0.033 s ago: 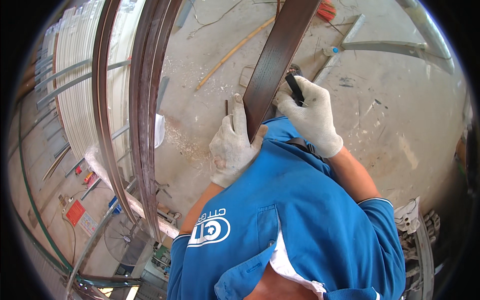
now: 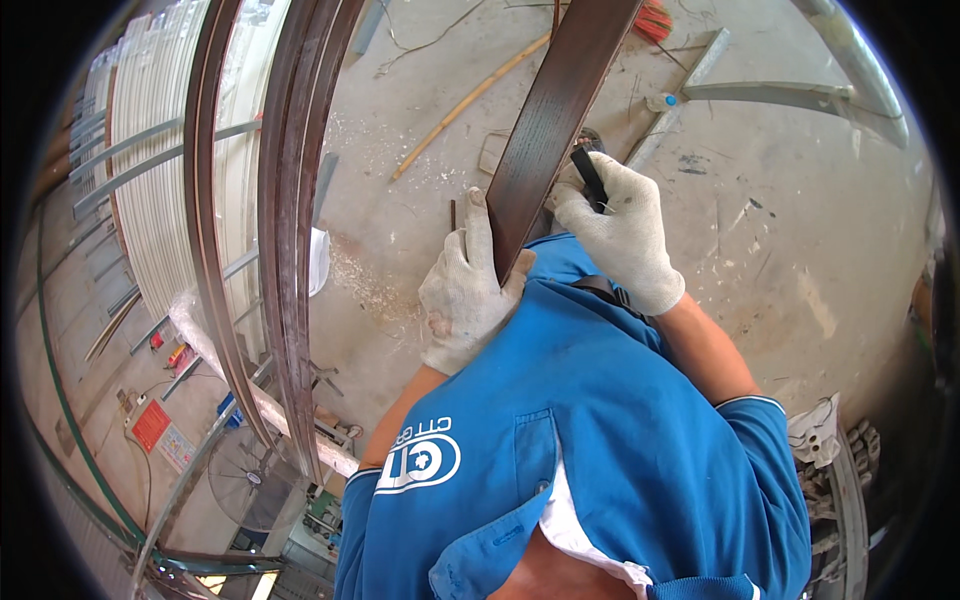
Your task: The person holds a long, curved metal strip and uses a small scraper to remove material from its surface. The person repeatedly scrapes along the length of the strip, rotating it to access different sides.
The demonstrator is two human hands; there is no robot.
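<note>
A long dark brown plank (image 2: 545, 125) with a wood-grain face runs from my waist toward the top of the view. My left hand (image 2: 468, 295), in a whitish knit glove, is wrapped round its near end, one finger lying along the left edge. My right hand (image 2: 625, 225), gloved alike, is closed on a small black block-like piece (image 2: 590, 178) close to the plank's right edge. Part of that piece is hidden by the fingers, so its kind is unclear.
At left stand several long dark brown strips (image 2: 290, 200) and a stack of white panels (image 2: 150, 170) on metal bars. A bamboo-like stick (image 2: 470, 105) lies on the floor. Metal frame bars (image 2: 770, 92) and red bristles (image 2: 652, 20) are at upper right. A fan (image 2: 252, 478) stands at lower left.
</note>
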